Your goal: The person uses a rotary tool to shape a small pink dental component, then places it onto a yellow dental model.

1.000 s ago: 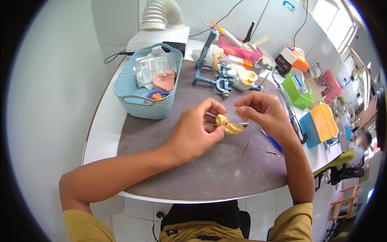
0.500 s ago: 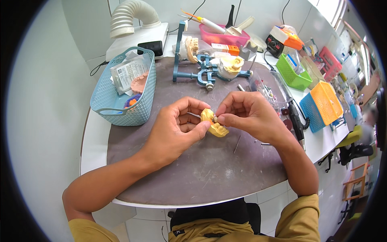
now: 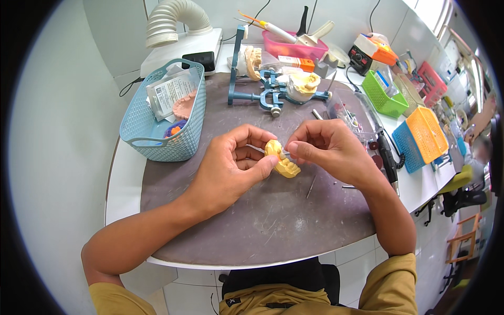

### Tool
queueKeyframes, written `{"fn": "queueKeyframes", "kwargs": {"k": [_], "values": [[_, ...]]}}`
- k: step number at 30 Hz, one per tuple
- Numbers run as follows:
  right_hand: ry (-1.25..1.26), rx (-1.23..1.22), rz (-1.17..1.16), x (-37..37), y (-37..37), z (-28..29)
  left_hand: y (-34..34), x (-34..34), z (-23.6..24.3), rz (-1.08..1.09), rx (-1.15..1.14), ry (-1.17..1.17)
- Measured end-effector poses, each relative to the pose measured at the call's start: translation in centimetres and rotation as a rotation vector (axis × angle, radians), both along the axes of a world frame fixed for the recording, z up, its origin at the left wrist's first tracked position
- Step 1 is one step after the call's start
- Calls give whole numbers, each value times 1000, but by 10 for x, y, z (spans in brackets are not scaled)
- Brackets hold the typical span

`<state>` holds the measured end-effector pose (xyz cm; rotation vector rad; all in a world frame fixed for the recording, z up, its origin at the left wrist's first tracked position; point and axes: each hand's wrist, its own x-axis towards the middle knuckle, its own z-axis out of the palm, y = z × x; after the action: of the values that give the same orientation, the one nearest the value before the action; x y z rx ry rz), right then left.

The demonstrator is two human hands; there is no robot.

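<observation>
A yellow dental model (image 3: 286, 167), a curved row of teeth, is up above the middle of the mat, gripped between the thumb and fingers of my left hand (image 3: 231, 160). Close on its other side, my right hand (image 3: 328, 152) is closed in a pinch. A small pale piece (image 3: 285, 155) shows at those fingertips, right against or just beside the model; it is too small to name its kind. On the mat below my right hand lies a thin metal rod (image 3: 311, 187). Another short metal tool (image 3: 348, 187) lies partly hidden by my right wrist.
Beyond my hands stands a blue articulator (image 3: 273, 97) with plaster casts. A light-blue basket (image 3: 176, 144) holding packets and a pink cast is at left. To the right are a clear box (image 3: 354, 113) of small parts, a black handpiece (image 3: 387, 160), and green (image 3: 386, 97) and orange (image 3: 428, 134) baskets.
My right fingertips have drawn slightly away from the model, so more of its teeth show. My left hand keeps its hold. The whole view has shifted a little.
</observation>
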<state>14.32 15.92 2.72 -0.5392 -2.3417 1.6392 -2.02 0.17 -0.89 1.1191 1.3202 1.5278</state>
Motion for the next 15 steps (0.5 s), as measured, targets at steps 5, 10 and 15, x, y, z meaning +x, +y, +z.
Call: {"fn": "queueKeyframes", "kwargs": {"k": [5, 10, 15], "values": [[2, 40, 23, -1, -2, -2, -1, 0, -2, 17, -7, -1], [-3, 23, 22, 0, -2, -2, 1, 0, -3, 2, 26, 22], [88, 185, -41, -1, -4, -3, 1, -1, -2, 32, 71, 28]]}}
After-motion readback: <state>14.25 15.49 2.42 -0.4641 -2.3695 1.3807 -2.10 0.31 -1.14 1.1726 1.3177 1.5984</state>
